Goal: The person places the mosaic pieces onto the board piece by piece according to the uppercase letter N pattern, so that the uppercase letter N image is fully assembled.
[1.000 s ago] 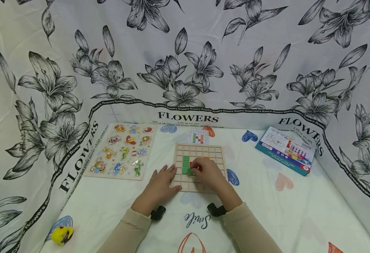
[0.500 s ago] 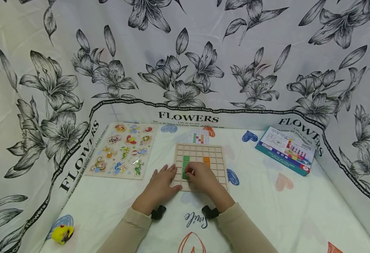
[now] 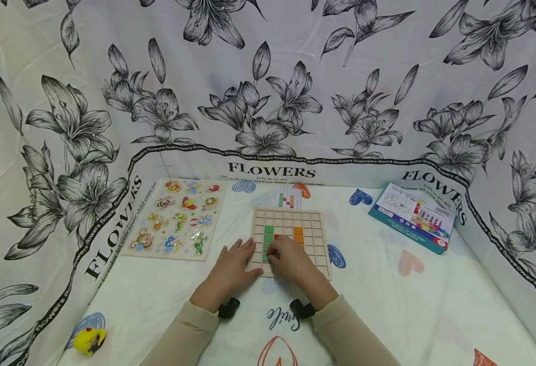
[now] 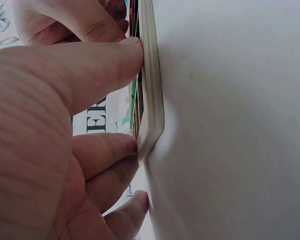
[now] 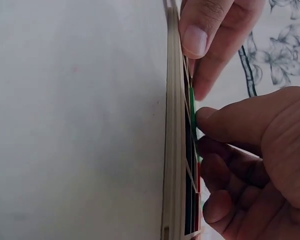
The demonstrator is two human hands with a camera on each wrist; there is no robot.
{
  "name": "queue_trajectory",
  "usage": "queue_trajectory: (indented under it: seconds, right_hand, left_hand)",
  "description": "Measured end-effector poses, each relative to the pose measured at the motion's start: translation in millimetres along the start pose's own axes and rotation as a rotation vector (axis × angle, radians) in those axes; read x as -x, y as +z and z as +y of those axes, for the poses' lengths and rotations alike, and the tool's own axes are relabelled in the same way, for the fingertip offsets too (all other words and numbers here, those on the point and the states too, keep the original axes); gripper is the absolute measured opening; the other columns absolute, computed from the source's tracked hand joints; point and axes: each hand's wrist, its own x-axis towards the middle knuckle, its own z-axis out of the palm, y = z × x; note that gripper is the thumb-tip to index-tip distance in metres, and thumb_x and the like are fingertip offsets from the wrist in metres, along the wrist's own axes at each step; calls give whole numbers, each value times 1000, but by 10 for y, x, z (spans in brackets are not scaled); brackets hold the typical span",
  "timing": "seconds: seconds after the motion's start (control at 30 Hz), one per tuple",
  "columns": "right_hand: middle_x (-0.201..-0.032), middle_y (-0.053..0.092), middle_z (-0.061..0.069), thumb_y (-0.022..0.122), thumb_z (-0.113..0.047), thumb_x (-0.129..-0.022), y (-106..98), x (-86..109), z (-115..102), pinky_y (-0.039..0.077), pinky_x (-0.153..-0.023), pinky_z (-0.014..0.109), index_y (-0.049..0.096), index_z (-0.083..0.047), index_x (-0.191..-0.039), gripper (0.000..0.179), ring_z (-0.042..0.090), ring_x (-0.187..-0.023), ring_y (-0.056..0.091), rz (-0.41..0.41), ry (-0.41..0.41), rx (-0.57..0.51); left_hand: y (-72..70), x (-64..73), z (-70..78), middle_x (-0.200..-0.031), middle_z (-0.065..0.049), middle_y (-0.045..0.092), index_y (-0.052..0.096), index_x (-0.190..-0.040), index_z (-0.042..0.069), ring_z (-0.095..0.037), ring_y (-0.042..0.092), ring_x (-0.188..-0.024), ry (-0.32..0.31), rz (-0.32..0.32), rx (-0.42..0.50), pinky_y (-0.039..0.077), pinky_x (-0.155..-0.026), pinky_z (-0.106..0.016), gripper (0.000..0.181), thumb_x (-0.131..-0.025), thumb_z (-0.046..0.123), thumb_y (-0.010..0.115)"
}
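A square wooden grid board point(image 3: 310, 267) lies on the cloth. It carries a column of green square tiles point(image 3: 268, 237), a red tile point(image 3: 276, 237) and an orange tile point(image 3: 298, 232). My left hand point(image 3: 233, 265) rests at the board's near left corner, thumb along the near edge and fingers spread on the left side; in the left wrist view its thumb point(image 4: 110, 62) touches the rim. Over the board, my right hand point(image 3: 291, 259) has its thumb and bent fingers at the lowest green tile, pinching it. In the right wrist view the thumb touches the green row point(image 5: 192, 107).
A pattern card point(image 3: 288, 197) lies just behind the board. To the left is an insect picture puzzle point(image 3: 172, 218); at the back right lies a teal and white box point(image 3: 413, 216). A yellow toy point(image 3: 90, 340) sits near left. Flowered cloth point(image 3: 268, 101) walls the back and sides.
My right hand has moved left and toward me across the board, uncovering the orange tile. The green column now reaches one square lower. The left hand stays in place.
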Motion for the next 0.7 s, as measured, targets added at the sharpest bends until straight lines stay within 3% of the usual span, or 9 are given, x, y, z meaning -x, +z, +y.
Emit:
queue_trajectory:
  seconds: [0.3,0.4,0.47,0.53,0.6,0.7]
  right_hand:
    - [-101,68,-4,76,-19,-104,-37,7,15,58,-89,36,81,-15,-104,7,16,-91,61,-6,0,-2]
    - [-101,68,-6,73,-22,-106,-65,26,-6,58,-88,35,81,-18,-106,9,14,-91,61,16,-18,-2]
    - [-101,68,-7,72,-22,-107,-135,51,-35,58,-84,33,81,-17,-108,10,13,-89,60,51,-48,-4]
    - [-102,69,-6,70,-21,-107,-263,85,-92,57,-80,32,80,-16,-111,12,13,-87,60,109,-86,-16]
    - [-104,71,-5,70,-20,-108,-442,135,-168,57,-79,31,79,-14,-116,14,13,-87,60,191,-121,-37]
    - [-110,74,-2,69,-17,-108,-760,222,-249,60,-81,34,78,-12,-121,17,15,-93,63,351,-178,-56]
  left_hand:
    - [4,-35,1,-173,-8,45,52,-162,7,-39,32,-165,6,3,7,20,-133,-72,80,-96,39,84]
    - [7,-29,-56,-175,-11,42,49,-164,5,-39,30,-166,0,0,11,20,-134,-70,81,-98,39,82]
    - [-37,-12,-83,-176,-14,38,46,-165,5,-40,28,-167,-20,29,25,22,-134,-68,81,-100,39,79]
    - [-153,12,-80,-175,-16,40,50,-162,4,-41,27,-167,-48,118,72,24,-134,-66,72,-103,36,75]
    - [-329,35,-36,-168,-17,51,63,-150,3,-41,33,-164,-44,283,140,30,-132,-65,52,-106,29,71]
    - [-627,70,108,-147,-17,69,76,-121,3,-41,48,-155,65,550,245,38,-127,-65,22,-107,17,67]
